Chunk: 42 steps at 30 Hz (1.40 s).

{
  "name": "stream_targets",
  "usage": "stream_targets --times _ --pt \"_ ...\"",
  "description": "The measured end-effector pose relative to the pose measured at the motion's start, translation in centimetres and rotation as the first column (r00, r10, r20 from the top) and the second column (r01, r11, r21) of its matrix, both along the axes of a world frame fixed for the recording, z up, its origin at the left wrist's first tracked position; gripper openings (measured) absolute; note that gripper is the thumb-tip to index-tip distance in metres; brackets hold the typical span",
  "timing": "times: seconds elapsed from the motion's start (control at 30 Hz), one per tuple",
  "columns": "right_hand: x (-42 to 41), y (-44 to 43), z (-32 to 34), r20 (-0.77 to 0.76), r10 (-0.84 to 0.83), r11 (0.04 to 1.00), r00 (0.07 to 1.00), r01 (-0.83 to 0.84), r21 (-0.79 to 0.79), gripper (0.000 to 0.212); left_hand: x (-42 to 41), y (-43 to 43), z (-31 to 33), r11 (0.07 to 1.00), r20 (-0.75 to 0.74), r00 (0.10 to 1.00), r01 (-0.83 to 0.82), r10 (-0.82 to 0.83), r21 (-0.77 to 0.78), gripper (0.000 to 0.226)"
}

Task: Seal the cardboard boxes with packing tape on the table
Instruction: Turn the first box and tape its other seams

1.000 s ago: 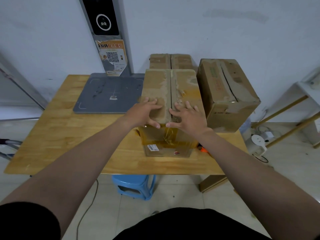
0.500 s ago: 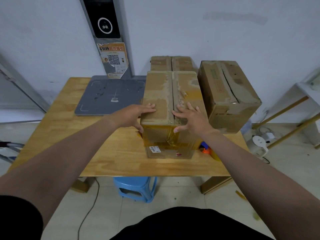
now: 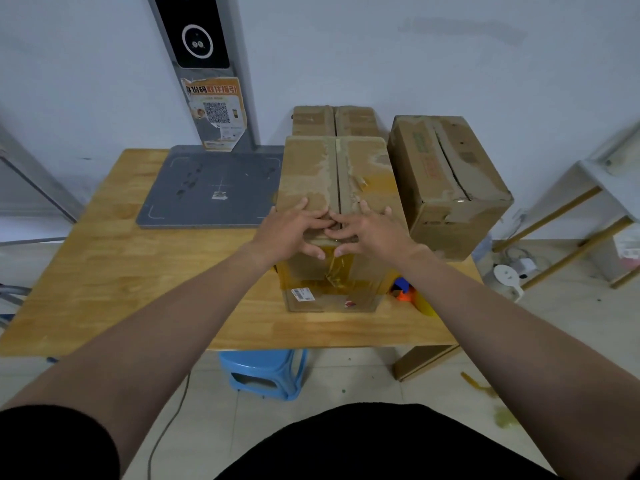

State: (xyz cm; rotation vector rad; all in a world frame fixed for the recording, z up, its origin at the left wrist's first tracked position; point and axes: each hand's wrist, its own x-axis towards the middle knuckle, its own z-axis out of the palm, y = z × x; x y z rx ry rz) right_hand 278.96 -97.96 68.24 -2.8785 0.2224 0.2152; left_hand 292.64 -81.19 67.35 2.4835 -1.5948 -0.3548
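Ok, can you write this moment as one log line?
phase: pressing top flaps | left hand: flat on front box, by seam | right hand: same, fingertips meeting | tape dispenser: on table, right of box

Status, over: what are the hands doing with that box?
Left hand, right hand pressing flat on front box top, at seam. Tape down its front face. Nothing blocking.

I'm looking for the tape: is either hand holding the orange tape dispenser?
No: the left hand and right hand press on the front box's top; the dispenser lies on the table beside it.

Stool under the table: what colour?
Light blue stool, clearest in the head view.
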Motion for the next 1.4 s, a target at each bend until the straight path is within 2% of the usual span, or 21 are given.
stream_targets --times 0.1,0.23,0.3,0.43,0.5,0.57,0.63,0.7,0.8,0.9,0.97,1.03,1.1,1.17,1.23,1.27,1.33,1.4 --pt "-2.1 -2.3 -1.4 0.099 0.016 0.998 0.995 -0.023 0.064 0.049 1.6 0.9 -0.2 0.998 -0.068 0.997 0.026 -0.029 -0.054 0.084" --pt "-4.8 -3.9 -3.2 0.23 0.015 1.0 0.973 -0.014 -0.003 0.052 2.9 2.4 -0.5 0.987 -0.223 0.973 0.029 -0.064 -0.157 0.078" --pt "-5.6 -4.5 -3.9 0.269 0.001 1.0 0.963 -0.005 0.016 0.053 3.3 3.3 -0.8 0.981 -0.295 0.954 -0.008 -0.05 -0.193 0.078" --pt "-5.8 -5.0 -4.6 0.28 -0.116 0.979 0.953 0.064 0.191 0.069 2.6 4.3 -1.6 0.974 -0.405 0.91 -0.166 0.089 -0.157 0.079" --pt "-5.7 -4.8 -5.0 0.313 -0.205 0.953 0.927 0.117 0.279 0.074 1.0 3.7 -2.3 0.972 -0.396 0.907 -0.202 0.14 -0.119 0.078" --pt "-5.5 -4.1 -5.2 0.355 -0.341 0.891 0.871 0.179 0.417 0.074 -0.7 3.1 -2.8 0.962 -0.333 0.92 -0.255 0.208 -0.102 0.08" --pt "-5.3 -3.3 -5.2 0.354 -0.484 0.793 0.8 0.23 0.564 0.075 -1.8 2.5 -2.9 0.926 -0.338 0.899 -0.345 0.28 -0.151 0.087" --pt "-5.3 -2.8 -5.3 0.347 -0.582 0.702 0.736 0.239 0.671 0.074 -2.4 2.0 -2.9 0.851 -0.432 0.841 -0.46 0.326 -0.255 0.083" --pt "-5.5 -2.6 -5.5 0.269 -0.688 0.537 0.674 0.224 0.813 0.078 -2.8 1.4 -3.5 0.683 -0.556 0.747 -0.621 0.364 -0.385 0.076" --pt "-5.7 -2.2 -5.7 0.131 -0.746 0.376 0.653 0.25 0.892 0.083 -3.1 1.5 -3.8 0.572 -0.696 0.635 -0.724 0.335 -0.385 0.082" --pt "-5.9 -2.2 -6.2 0.076 -0.744 0.329 0.664 0.264 0.906 0.077 -3.1 1.4 -3.6 0.56 -0.73 0.587 -0.756 0.351 -0.339 0.08" --pt "-6.2 -2.5 -6.4 0.062 -0.714 0.342 0.697 0.271 0.9 0.076 -3.2 1.4 -3.4 0.597 -0.67 0.633 -0.727 0.388 -0.34 0.073" --pt "-6.8 -3.2 -6.2 0.04 -0.646 0.373 0.762 0.269 0.888 0.078 -2.6 1.6 -3.3 0.685 -0.545 0.727 -0.646 0.418 -0.337 0.06" --pt "-6.9 -3.8 -5.4 0.043 -0.583 0.421 0.811 0.257 0.87 0.077 -2.2 1.6 -3.0 0.817 -0.282 0.847 -0.518 0.45 -0.254 0.046" --pt "-6.3 -4.6 -4.7 0.085 -0.541 0.536 0.837 0.265 0.802 0.071 -2.4 0.7 -2.0 0.925 -0.002 0.938 -0.342 0.347 -0.165 0.042" --pt "-5.7 -5.0 -4.5 0.098 -0.519 0.602 0.849 0.282 0.747 0.067 -2.8 -0.2 -1.5 0.957 0.062 0.96 -0.266 0.274 -0.118 0.042" --pt "-4.6 -5.4 -3.7 0.075 -0.487 0.683 0.87 0.326 0.653 0.059 -3.8 -1.8 -0.5 0.975 0.083 0.971 -0.222 0.223 -0.018 0.043" --pt "-3.8 -5.7 -2.8 0.028 -0.462 0.723 0.886 0.358 0.591 0.059 -4.2 -2.7 -0.1 0.967 0.085 0.964 -0.254 0.251 0.035 0.043"
